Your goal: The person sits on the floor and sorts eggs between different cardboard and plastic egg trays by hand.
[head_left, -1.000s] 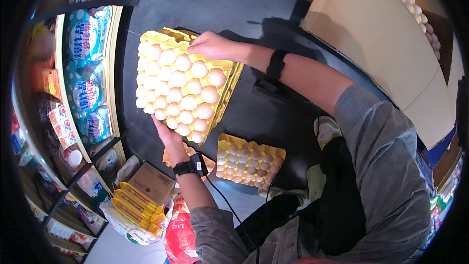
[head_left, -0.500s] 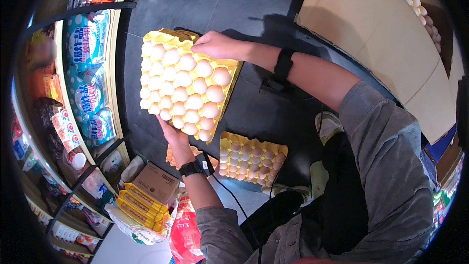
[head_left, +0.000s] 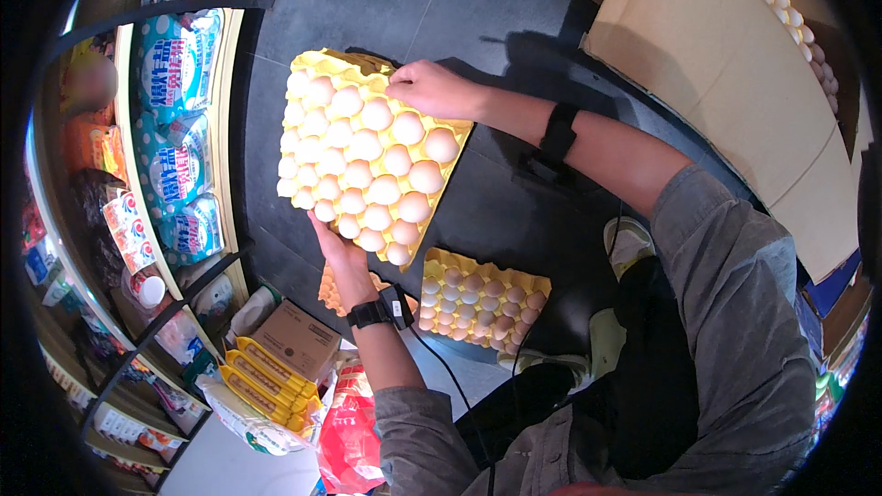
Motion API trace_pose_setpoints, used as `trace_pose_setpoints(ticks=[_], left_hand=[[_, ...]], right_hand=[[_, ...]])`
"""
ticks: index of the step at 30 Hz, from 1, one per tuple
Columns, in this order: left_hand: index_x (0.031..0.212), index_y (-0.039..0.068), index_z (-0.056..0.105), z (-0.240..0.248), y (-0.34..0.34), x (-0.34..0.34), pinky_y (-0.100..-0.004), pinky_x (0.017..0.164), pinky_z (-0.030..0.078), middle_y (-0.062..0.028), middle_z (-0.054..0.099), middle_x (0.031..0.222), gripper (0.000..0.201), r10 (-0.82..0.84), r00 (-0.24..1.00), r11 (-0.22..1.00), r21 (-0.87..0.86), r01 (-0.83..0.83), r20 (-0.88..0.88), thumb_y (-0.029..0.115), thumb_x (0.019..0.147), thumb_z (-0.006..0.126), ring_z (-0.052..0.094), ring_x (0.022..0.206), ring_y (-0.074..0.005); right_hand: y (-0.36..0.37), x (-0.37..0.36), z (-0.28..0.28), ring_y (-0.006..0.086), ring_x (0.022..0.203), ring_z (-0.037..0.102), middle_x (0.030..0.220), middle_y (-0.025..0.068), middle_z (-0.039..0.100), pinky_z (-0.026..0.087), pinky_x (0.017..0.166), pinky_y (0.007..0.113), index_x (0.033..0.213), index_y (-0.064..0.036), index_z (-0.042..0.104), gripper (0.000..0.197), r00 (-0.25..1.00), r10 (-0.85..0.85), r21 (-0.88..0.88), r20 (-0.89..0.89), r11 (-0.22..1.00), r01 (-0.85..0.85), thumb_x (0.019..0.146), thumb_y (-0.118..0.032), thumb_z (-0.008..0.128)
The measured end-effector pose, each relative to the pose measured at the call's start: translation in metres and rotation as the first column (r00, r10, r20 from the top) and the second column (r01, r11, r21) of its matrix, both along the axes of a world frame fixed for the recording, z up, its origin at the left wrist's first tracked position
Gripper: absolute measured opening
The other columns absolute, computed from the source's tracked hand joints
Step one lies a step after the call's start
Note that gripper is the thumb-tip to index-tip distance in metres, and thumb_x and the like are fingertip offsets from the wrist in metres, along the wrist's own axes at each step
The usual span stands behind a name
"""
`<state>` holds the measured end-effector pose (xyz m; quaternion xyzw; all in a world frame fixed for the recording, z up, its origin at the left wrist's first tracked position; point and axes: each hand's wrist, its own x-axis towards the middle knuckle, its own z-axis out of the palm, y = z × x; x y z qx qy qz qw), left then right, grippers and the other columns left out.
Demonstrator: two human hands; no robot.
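A yellow egg tray (head_left: 355, 70) full of pale eggs is held tilted in the air over the dark floor. My right hand (head_left: 435, 89) is closed on its far right edge, fingertips pinching the rim. Under the near left edge, my left hand (head_left: 338, 246) grips and supports it from below, part of its fingers hidden behind the tray. A second yellow egg tray (head_left: 503, 273), filled with brownish eggs, lies lower down near my feet. Beside my left wrist an orange egg tray (head_left: 331, 290) shows partly, mostly covered by my arm.
Shelves with blue bags (head_left: 179, 161) and other goods line the left. A brown carton (head_left: 296, 342), yellow packs (head_left: 271, 384) and a red bag (head_left: 352, 432) stand lower left. At the right is a large cardboard box (head_left: 726, 92) with more eggs inside.
The whole view has shifted slightly, so shelves, tray and hands all appear farther right. Both hands keep their hold on the tray, which stays tilted in nearly the same place.
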<state>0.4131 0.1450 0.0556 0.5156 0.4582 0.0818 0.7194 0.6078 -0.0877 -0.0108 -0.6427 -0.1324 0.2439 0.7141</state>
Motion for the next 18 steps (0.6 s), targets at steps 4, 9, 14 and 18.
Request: trace_pose_setpoints(ticks=[4, 9, 14, 18], left_hand=[[0.141, 0.008, 0.039, 0.000, 0.002, -0.002, -0.0432, 0.106, 0.039, -0.0094, 0.045, 0.141, 0.061, -0.005, 1.000, 0.998, -0.056, 0.006, 0.015, 0.051, 0.098, 0.042, 0.045, 0.128, -0.0271], [0.141, 0.008, 0.039, 0.005, -0.002, 0.002, -0.0429, 0.106, 0.039, -0.0099, 0.045, 0.141, 0.062, 0.014, 1.000, 0.999, -0.029, -0.015, -0.012, 0.052, 0.098, 0.043, 0.045, 0.128, -0.0269], [0.141, 0.008, 0.040, 0.000, 0.002, 0.002, -0.0431, 0.106, 0.038, -0.0101, 0.045, 0.142, 0.063, 0.005, 1.000, 1.000, 0.002, -0.005, -0.003, 0.053, 0.097, 0.044, 0.045, 0.128, -0.0270], [0.142, 0.008, 0.039, -0.005, 0.009, -0.003, -0.0432, 0.107, 0.038, -0.0101, 0.044, 0.143, 0.065, -0.006, 1.000, 1.000, -0.026, 0.006, -0.008, 0.055, 0.097, 0.042, 0.044, 0.129, -0.0270]], right_hand=[[-0.004, 0.000, 0.005, 0.0194, 0.069, 0.061, 0.073, 0.0184, 0.065, 0.049, 0.071, 0.037, 0.085, 0.0061, 0.065, 0.032, 1.000, -0.001, -0.034, 0.001, 0.999, 0.001, 0.084, -0.025, 0.057], [-0.013, 0.003, 0.005, 0.0180, 0.072, 0.062, 0.075, 0.0190, 0.066, 0.049, 0.073, 0.035, 0.087, 0.0046, 0.067, 0.031, 0.994, 0.079, -0.042, -0.077, 0.996, -0.083, 0.083, -0.025, 0.058], [-0.026, 0.021, 0.012, 0.0124, 0.088, 0.063, 0.096, 0.0089, 0.071, 0.051, 0.081, 0.030, 0.108, 0.0020, 0.068, 0.036, 0.930, 0.305, -0.086, -0.206, 0.941, -0.328, 0.093, -0.029, 0.059], [-0.026, 0.042, 0.006, 0.0112, 0.084, 0.059, 0.096, 0.0065, 0.067, 0.049, 0.079, 0.030, 0.107, 0.0065, 0.064, 0.043, 0.841, 0.376, 0.052, -0.388, 0.920, -0.388, 0.096, -0.034, 0.056]])
